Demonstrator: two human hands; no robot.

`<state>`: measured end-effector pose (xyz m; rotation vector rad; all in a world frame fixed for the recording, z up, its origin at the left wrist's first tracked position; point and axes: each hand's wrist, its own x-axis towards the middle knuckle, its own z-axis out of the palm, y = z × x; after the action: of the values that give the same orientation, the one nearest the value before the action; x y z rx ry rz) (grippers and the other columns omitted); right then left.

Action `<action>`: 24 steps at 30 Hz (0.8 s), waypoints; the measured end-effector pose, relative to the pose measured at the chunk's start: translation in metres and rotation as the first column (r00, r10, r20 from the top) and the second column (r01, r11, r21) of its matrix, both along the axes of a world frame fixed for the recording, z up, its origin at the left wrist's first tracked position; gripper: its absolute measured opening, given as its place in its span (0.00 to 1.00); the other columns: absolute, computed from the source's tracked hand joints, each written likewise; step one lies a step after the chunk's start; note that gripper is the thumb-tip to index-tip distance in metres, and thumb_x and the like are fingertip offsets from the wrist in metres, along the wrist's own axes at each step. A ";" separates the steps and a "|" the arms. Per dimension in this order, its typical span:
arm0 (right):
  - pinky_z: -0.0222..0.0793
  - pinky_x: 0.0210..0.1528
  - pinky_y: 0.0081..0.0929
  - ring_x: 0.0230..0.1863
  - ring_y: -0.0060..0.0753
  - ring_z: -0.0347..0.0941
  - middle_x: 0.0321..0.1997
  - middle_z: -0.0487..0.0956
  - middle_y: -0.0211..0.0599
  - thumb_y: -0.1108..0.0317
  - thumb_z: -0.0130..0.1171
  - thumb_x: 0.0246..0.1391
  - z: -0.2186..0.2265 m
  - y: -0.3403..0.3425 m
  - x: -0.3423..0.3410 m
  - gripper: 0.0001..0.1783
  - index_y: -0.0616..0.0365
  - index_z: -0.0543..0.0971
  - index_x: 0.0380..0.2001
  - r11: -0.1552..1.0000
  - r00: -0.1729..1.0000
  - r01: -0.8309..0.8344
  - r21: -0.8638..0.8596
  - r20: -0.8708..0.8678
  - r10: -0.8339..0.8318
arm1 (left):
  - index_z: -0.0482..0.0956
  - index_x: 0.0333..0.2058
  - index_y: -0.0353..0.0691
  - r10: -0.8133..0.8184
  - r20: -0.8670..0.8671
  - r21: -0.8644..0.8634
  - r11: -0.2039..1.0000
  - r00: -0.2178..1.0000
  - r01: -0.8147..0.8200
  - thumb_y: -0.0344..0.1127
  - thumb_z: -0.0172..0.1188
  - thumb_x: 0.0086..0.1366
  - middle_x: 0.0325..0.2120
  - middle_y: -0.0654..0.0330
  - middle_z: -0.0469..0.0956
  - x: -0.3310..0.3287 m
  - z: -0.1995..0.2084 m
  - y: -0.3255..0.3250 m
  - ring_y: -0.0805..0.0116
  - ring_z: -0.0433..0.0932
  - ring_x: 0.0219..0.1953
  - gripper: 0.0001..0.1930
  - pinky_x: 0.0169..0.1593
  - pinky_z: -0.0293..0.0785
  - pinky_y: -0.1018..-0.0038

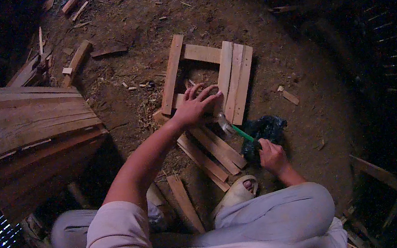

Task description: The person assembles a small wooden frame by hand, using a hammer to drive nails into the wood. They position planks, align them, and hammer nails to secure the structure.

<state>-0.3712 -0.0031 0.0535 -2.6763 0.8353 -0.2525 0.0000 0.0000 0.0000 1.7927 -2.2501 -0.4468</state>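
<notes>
Fingers [208, 91] of the left hand [194, 109] are resting spread on a pale, rectangular wooden-slat frame [238, 79], while the right hand [273, 157] is gripping a green-handled, metal-headed hammer [243, 133] beside it, near crumpled black plastic [270, 127] on the brown dirt floor [316, 127].

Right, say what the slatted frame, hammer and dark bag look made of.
Slatted frame: wood, apparently unfinished; dull, pale grain. Hammer: probably metal head, by its silvery glint; bright green handle, maybe plastic. Dark bag: likely thin plastic, given shiny crinkles.
</notes>
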 end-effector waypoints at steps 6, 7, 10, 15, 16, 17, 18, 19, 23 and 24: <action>0.76 0.26 0.40 0.26 0.49 0.78 0.31 0.79 0.48 0.73 0.51 0.53 0.017 0.011 0.011 0.12 0.64 0.73 0.41 0.998 0.992 -0.060 -0.001 0.109 0.060 | 0.57 0.66 0.63 0.011 -0.015 0.035 0.999 1.000 -0.010 0.55 0.68 0.50 0.68 0.65 0.52 -0.002 0.006 0.027 0.49 0.49 0.69 0.45 0.69 0.44 0.50; 0.76 0.25 0.40 0.26 0.49 0.78 0.31 0.79 0.47 0.73 0.51 0.53 0.008 0.009 0.015 0.12 0.64 0.73 0.41 1.000 0.999 -0.012 0.019 0.031 0.012 | 0.56 0.66 0.63 0.009 -0.018 0.033 0.999 1.000 -0.008 0.55 0.68 0.50 0.68 0.66 0.52 0.000 0.007 0.025 0.49 0.49 0.69 0.45 0.69 0.44 0.50; 0.76 0.25 0.39 0.26 0.48 0.78 0.31 0.79 0.46 0.72 0.50 0.54 0.007 -0.004 0.009 0.10 0.63 0.73 0.40 0.995 0.996 -0.043 -0.091 0.072 0.050 | 0.56 0.66 0.63 0.003 -0.029 -0.015 1.000 1.000 -0.003 0.54 0.68 0.50 0.68 0.66 0.52 -0.002 0.000 0.007 0.49 0.48 0.69 0.46 0.69 0.45 0.49; 0.78 0.28 0.39 0.27 0.47 0.79 0.32 0.79 0.46 0.74 0.50 0.52 0.024 -0.006 0.014 0.10 0.63 0.75 0.39 0.991 0.986 -0.137 0.016 0.103 0.134 | 0.55 0.67 0.64 0.003 0.012 -0.006 1.000 1.000 -0.003 0.55 0.68 0.49 0.69 0.66 0.51 -0.002 -0.004 0.003 0.49 0.48 0.69 0.47 0.69 0.44 0.48; 0.78 0.29 0.39 0.28 0.47 0.79 0.33 0.80 0.46 0.74 0.50 0.52 0.018 -0.006 0.023 0.11 0.63 0.75 0.38 0.998 0.998 -0.058 0.019 -0.038 0.059 | 0.55 0.67 0.64 -0.006 0.009 0.006 1.000 1.000 0.006 0.55 0.68 0.49 0.69 0.66 0.51 0.002 -0.005 0.002 0.49 0.48 0.69 0.47 0.69 0.44 0.48; 0.79 0.29 0.38 0.28 0.47 0.79 0.33 0.80 0.47 0.74 0.50 0.51 0.013 -0.008 0.027 0.11 0.64 0.75 0.38 1.000 0.985 0.011 0.017 -0.173 -0.008 | 0.55 0.67 0.64 -0.006 0.010 0.023 1.000 1.000 0.005 0.54 0.69 0.49 0.69 0.66 0.50 0.003 -0.003 0.003 0.49 0.47 0.69 0.47 0.69 0.44 0.48; 0.79 0.30 0.38 0.29 0.46 0.80 0.33 0.80 0.47 0.74 0.50 0.52 0.014 -0.007 0.022 0.11 0.64 0.75 0.39 1.000 0.996 -0.013 0.003 -0.093 0.013 | 0.55 0.67 0.64 -0.007 0.004 0.014 1.000 1.000 0.007 0.54 0.69 0.48 0.69 0.66 0.50 0.002 -0.004 0.003 0.49 0.47 0.69 0.47 0.69 0.44 0.49; 0.79 0.30 0.38 0.29 0.46 0.80 0.34 0.80 0.48 0.74 0.50 0.52 0.015 -0.005 0.014 0.12 0.64 0.75 0.40 0.999 0.999 -0.035 -0.013 -0.011 0.034 | 0.55 0.67 0.65 -0.008 -0.003 0.004 1.000 1.000 0.008 0.53 0.69 0.48 0.69 0.66 0.50 0.000 -0.006 0.003 0.50 0.48 0.69 0.47 0.69 0.44 0.49; 0.79 0.29 0.39 0.29 0.47 0.80 0.34 0.80 0.50 0.75 0.51 0.50 0.033 -0.011 0.018 0.14 0.65 0.74 0.41 0.967 0.932 -0.254 0.013 0.270 0.242 | 0.55 0.67 0.65 0.005 0.037 0.004 1.000 0.999 -0.005 0.53 0.69 0.48 0.69 0.65 0.50 -0.001 -0.007 -0.001 0.51 0.48 0.69 0.47 0.69 0.43 0.49; 0.78 0.30 0.40 0.29 0.50 0.79 0.34 0.80 0.50 0.74 0.53 0.50 0.029 -0.009 0.020 0.14 0.65 0.73 0.42 0.982 0.971 -0.182 0.050 0.168 0.171 | 0.55 0.67 0.65 -0.003 0.067 0.008 1.000 0.998 0.002 0.53 0.69 0.48 0.69 0.65 0.50 -0.001 -0.008 -0.002 0.51 0.48 0.69 0.48 0.69 0.43 0.49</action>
<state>-0.3510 -0.0120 0.0827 -2.6061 0.5427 -0.3884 -0.0011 -0.0016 -0.0081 1.8352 -2.2983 -0.4019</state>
